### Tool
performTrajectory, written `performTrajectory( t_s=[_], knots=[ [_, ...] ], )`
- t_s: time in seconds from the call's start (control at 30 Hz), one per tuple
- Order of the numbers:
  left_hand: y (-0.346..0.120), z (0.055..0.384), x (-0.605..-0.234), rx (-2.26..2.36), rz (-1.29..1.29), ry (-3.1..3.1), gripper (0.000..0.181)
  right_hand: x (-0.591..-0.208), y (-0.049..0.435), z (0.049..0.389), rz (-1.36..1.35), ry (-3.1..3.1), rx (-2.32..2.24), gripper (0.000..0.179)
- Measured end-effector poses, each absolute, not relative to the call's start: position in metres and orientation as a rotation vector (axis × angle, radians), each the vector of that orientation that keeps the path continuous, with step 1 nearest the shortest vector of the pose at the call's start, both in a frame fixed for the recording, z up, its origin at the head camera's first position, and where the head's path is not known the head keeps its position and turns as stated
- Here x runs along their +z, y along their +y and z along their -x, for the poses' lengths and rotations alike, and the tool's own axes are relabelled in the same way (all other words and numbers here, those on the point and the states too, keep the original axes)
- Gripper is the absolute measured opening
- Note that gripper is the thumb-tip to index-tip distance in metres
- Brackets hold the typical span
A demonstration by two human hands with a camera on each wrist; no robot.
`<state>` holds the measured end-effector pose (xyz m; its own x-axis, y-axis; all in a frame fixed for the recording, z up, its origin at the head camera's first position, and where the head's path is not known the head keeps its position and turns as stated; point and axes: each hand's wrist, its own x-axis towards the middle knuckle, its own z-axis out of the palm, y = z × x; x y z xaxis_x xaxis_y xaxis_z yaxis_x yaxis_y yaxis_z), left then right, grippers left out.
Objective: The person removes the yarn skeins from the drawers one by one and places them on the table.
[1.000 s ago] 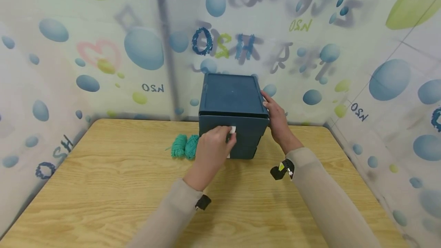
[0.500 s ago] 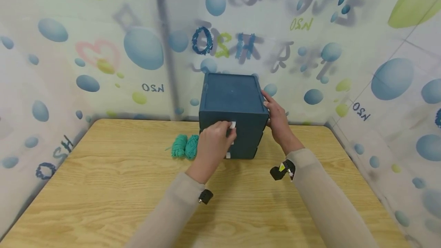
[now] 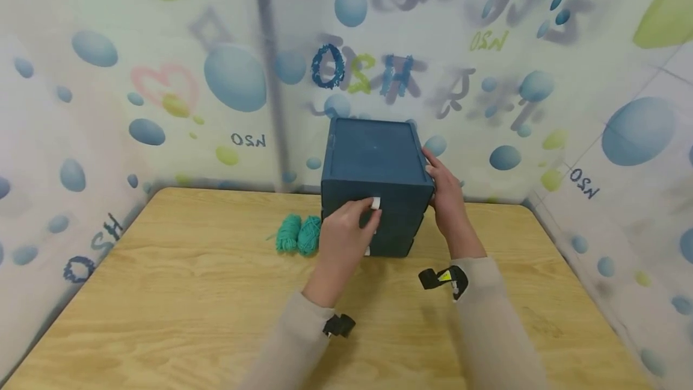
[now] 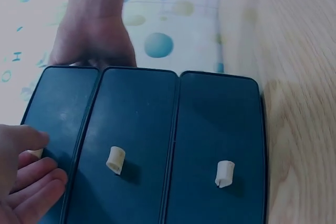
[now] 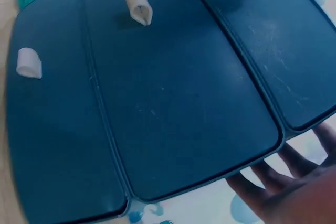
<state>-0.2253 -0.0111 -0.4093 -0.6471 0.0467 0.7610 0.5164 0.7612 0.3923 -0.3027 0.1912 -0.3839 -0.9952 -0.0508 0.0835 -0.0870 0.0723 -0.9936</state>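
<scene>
A dark blue three-drawer box [image 3: 376, 152] stands on the table with its drawer fronts facing me. My left hand [image 3: 343, 233] is at the top drawer front, thumb and fingers pinching its small white pull tab [image 3: 376, 203]. The top drawer sits flush under the lid. Two more white pull tabs, the middle one [image 4: 116, 160] and the bottom one [image 4: 225, 173], stick out from the lower drawer fronts in the left wrist view. My right hand [image 3: 450, 206] rests against the box's right side, its fingers extended along it in the right wrist view [image 5: 294, 182].
Two skeins of teal yarn [image 3: 298, 235] lie on the wooden table [image 3: 206, 281] just left of the box. A white wall covering [image 3: 238, 164] with blue and green bubble prints rises behind the table and on both sides.
The top drawer, slightly out with a dark gap under the lid a second ago, has gone in flush. Both hands keep their places on the box while the head view has shifted slightly.
</scene>
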Motion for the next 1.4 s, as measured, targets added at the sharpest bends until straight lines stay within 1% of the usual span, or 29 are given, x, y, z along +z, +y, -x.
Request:
performTrajectory(
  t_s=[0.13, 0.37, 0.5, 0.7, 0.83, 1.13, 1.4],
  knots=[
    [-0.015, 0.219, -0.410, -0.827, 0.386, -2.206, 0.025, -0.383, 0.192, 0.296, -0.199, -2.229, 2.092, 0.051],
    [-0.024, 0.209, -0.404, -1.049, 0.269, -2.385, 0.018, -0.382, 0.195, 0.286, -0.228, -2.181, 2.081, 0.047],
    [-0.025, 0.205, -0.406, -1.130, 0.206, -2.541, 0.021, -0.383, 0.198, 0.282, -0.282, -2.197, 2.071, 0.047],
    [-0.024, 0.208, -0.412, -1.197, 0.173, -2.676, 0.029, -0.384, 0.200, 0.279, -0.306, -2.182, 2.104, 0.048],
    [-0.022, 0.212, -0.416, -1.189, 0.179, -2.704, 0.032, -0.387, 0.201, 0.277, -0.311, -2.161, 2.118, 0.049],
    [-0.015, 0.221, -0.424, -1.120, 0.219, -2.702, 0.028, -0.389, 0.198, 0.262, -0.257, -2.185, 2.010, 0.048],
    [-0.012, 0.226, -0.434, -1.002, 0.227, -2.651, 0.025, -0.392, 0.197, 0.268, -0.283, -2.175, 2.038, 0.048]
  ],
)
